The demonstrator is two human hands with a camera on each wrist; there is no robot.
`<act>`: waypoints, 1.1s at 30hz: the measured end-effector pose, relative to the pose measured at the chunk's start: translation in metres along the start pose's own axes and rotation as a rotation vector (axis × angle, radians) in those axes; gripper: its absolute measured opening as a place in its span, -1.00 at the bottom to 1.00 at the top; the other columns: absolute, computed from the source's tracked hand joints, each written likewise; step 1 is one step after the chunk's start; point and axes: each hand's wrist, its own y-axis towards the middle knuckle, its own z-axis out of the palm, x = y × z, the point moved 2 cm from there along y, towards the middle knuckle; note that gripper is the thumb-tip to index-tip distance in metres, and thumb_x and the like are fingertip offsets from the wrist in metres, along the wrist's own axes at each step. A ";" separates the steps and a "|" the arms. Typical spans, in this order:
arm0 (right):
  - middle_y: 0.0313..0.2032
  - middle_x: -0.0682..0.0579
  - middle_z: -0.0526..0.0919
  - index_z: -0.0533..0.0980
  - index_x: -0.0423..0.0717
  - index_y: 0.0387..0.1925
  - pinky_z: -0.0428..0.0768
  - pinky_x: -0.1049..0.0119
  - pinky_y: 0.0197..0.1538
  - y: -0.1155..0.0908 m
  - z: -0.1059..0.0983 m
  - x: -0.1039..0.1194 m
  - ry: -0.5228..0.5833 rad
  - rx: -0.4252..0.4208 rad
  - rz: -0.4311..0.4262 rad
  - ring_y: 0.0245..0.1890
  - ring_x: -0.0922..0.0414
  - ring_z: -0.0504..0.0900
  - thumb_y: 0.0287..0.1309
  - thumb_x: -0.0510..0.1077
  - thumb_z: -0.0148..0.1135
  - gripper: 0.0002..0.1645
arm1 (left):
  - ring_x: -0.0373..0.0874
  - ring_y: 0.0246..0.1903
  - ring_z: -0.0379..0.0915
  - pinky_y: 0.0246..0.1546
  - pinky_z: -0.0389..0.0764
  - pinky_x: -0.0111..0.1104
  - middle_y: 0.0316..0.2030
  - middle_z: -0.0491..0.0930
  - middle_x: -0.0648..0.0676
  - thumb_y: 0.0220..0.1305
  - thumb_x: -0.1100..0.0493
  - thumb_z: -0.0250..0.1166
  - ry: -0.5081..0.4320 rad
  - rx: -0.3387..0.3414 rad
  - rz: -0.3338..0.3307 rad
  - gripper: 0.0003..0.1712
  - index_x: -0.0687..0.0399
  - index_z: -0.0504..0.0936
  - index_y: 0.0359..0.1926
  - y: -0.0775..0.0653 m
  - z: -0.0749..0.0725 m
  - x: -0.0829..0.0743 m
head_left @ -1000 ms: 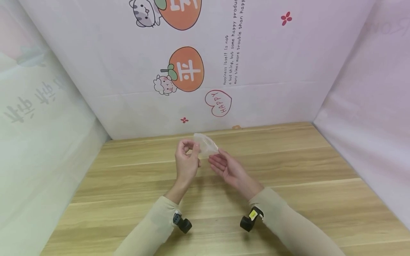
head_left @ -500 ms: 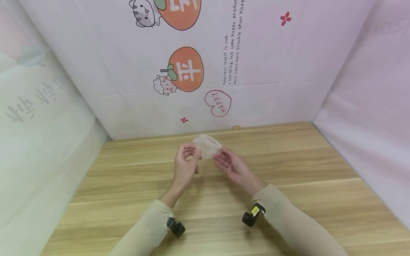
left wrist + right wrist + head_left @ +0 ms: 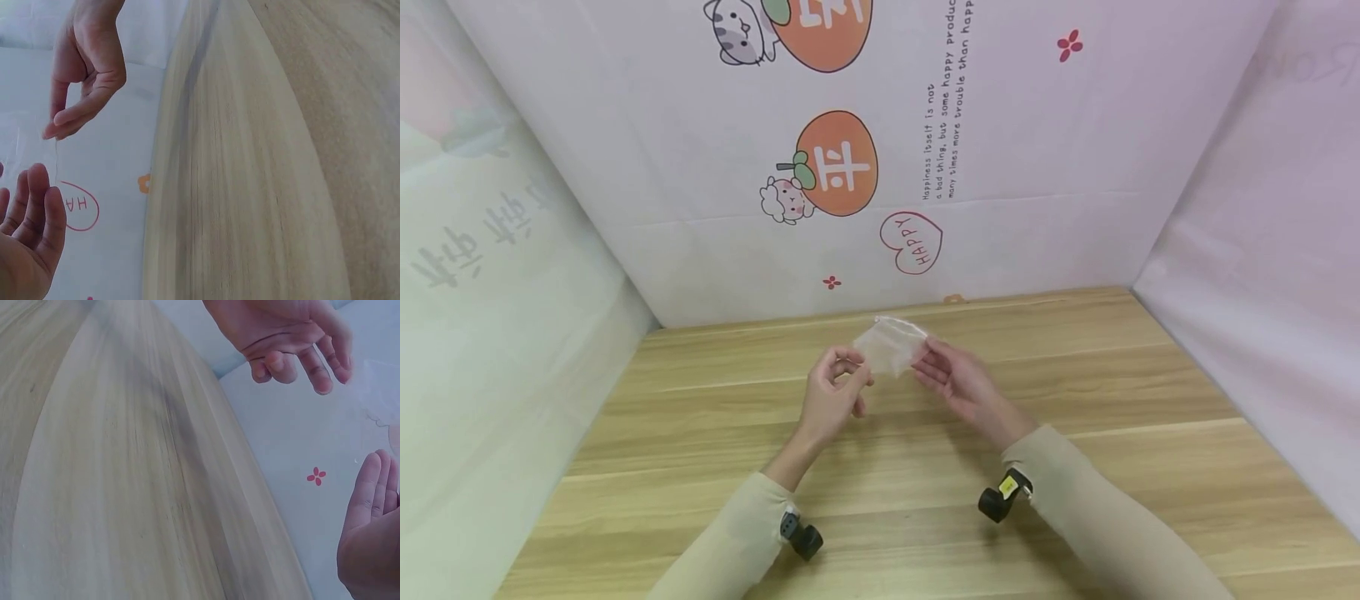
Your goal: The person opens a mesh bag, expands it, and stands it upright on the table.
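Note:
A small clear plastic bag (image 3: 891, 346) is stretched between both hands above the wooden table. My left hand (image 3: 835, 387) pinches its left side between thumb and fingers. At its right corner, my right hand (image 3: 958, 379) pinches the film, its other fingers loosely bent below. In the left wrist view the bag (image 3: 25, 140) shows faintly between the right hand (image 3: 90, 69) above and the left hand (image 3: 31, 231) below. Only part of the bag (image 3: 382, 384) appears at the right edge of the right wrist view.
The wooden table (image 3: 880, 500) reaches back to a white printed cloth (image 3: 1037, 208) hanging upright behind it. More white cloth hangs on the left (image 3: 497, 333) and right (image 3: 1262, 292). A small black camera sits on each wrist.
Both hands have moved apart: the left slightly down and left, the right to the right. The bag between them has shifted right and spread wider.

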 end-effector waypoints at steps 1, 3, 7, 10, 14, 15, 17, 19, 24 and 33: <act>-0.35 0.03 0.74 0.54 -0.13 -0.19 0.65 0.28 0.01 0.000 0.000 0.001 -0.004 0.006 -0.002 -0.31 0.16 0.73 0.49 -0.15 0.10 -0.85 | -0.10 -0.76 0.42 -0.68 0.55 -0.37 -0.36 0.59 0.17 0.35 0.32 0.22 0.001 0.006 0.000 -0.81 0.23 0.46 -0.05 0.000 -0.001 0.000; -0.35 0.02 0.74 0.54 -0.13 -0.19 0.66 0.28 0.01 -0.001 -0.001 0.004 -0.015 0.011 -0.004 -0.31 0.16 0.73 0.48 -0.16 0.11 -0.86 | -0.08 -0.76 0.43 -0.67 0.56 -0.37 -0.36 0.60 0.19 0.35 0.37 0.15 0.002 0.021 -0.001 -0.82 0.29 0.46 -0.05 -0.001 -0.002 0.001; -0.36 0.02 0.73 0.56 -0.11 -0.23 0.65 0.22 0.05 -0.002 -0.003 0.009 -0.061 0.030 -0.016 -0.32 0.15 0.72 0.48 -0.19 0.09 -0.85 | -0.07 -0.75 0.44 -0.66 0.59 -0.35 -0.36 0.62 0.23 0.31 0.46 0.02 0.046 0.063 -0.022 -0.78 0.39 0.49 -0.07 0.001 -0.007 0.002; -0.36 0.02 0.73 0.58 -0.09 -0.26 0.67 0.22 0.01 -0.004 -0.005 0.015 -0.120 0.045 -0.039 -0.33 0.15 0.72 0.49 -0.21 0.08 -0.82 | -0.10 -0.73 0.44 -0.63 0.62 -0.33 -0.34 0.65 0.24 0.34 0.46 0.00 0.099 0.085 -0.064 -0.78 0.40 0.54 -0.09 0.005 -0.011 0.002; -0.37 0.02 0.73 0.59 -0.08 -0.28 0.70 0.26 -0.11 -0.006 -0.006 0.022 -0.194 0.060 -0.064 -0.34 0.16 0.72 0.49 -0.21 0.08 -0.80 | -0.11 -0.71 0.47 -0.58 0.65 -0.27 -0.31 0.68 0.21 0.40 0.41 0.04 0.139 0.097 -0.134 -0.80 0.35 0.58 -0.09 0.010 -0.016 0.004; -0.37 0.03 0.73 0.59 -0.07 -0.29 0.70 0.27 -0.13 -0.007 -0.006 0.023 -0.207 0.065 -0.064 -0.34 0.16 0.72 0.49 -0.20 0.09 -0.80 | -0.11 -0.70 0.48 -0.56 0.66 -0.25 -0.31 0.69 0.20 0.42 0.39 0.05 0.144 0.101 -0.154 -0.80 0.33 0.59 -0.08 0.011 -0.017 0.005; -0.38 0.03 0.73 0.60 -0.06 -0.30 0.71 0.28 -0.15 -0.007 -0.007 0.025 -0.236 0.071 -0.063 -0.35 0.16 0.72 0.48 -0.19 0.10 -0.80 | -0.09 -0.68 0.52 -0.52 0.68 -0.24 -0.30 0.69 0.17 0.45 0.34 0.07 0.148 0.107 -0.188 -0.79 0.30 0.61 -0.06 0.014 -0.019 0.006; -0.38 0.02 0.73 0.60 -0.06 -0.30 0.71 0.29 -0.17 -0.008 -0.007 0.028 -0.266 0.081 -0.060 -0.36 0.16 0.72 0.46 -0.19 0.13 -0.82 | -0.06 -0.65 0.57 -0.49 0.69 -0.24 -0.28 0.68 0.14 0.50 0.26 0.08 0.143 0.116 -0.213 -0.76 0.26 0.64 -0.03 0.017 -0.019 0.006; -0.37 0.01 0.73 0.60 -0.08 -0.31 0.71 0.28 -0.20 -0.009 -0.011 0.032 -0.368 0.138 -0.049 -0.42 0.16 0.70 0.43 -0.19 0.17 -0.85 | -0.08 -0.59 0.62 -0.47 0.68 -0.29 -0.21 0.69 0.18 0.55 0.04 0.08 0.109 0.138 -0.237 -0.62 0.23 0.67 0.04 0.024 -0.017 0.004; -0.36 -0.01 0.72 0.59 -0.14 -0.28 0.68 0.32 -0.33 -0.011 -0.016 0.035 -0.538 0.253 -0.031 -0.48 0.18 0.66 0.41 -0.20 0.20 -0.88 | -0.13 -0.55 0.65 -0.39 0.72 -0.21 -0.20 0.73 0.14 0.50 0.03 0.19 0.122 0.195 -0.250 -0.62 0.28 0.67 0.01 0.029 -0.003 0.011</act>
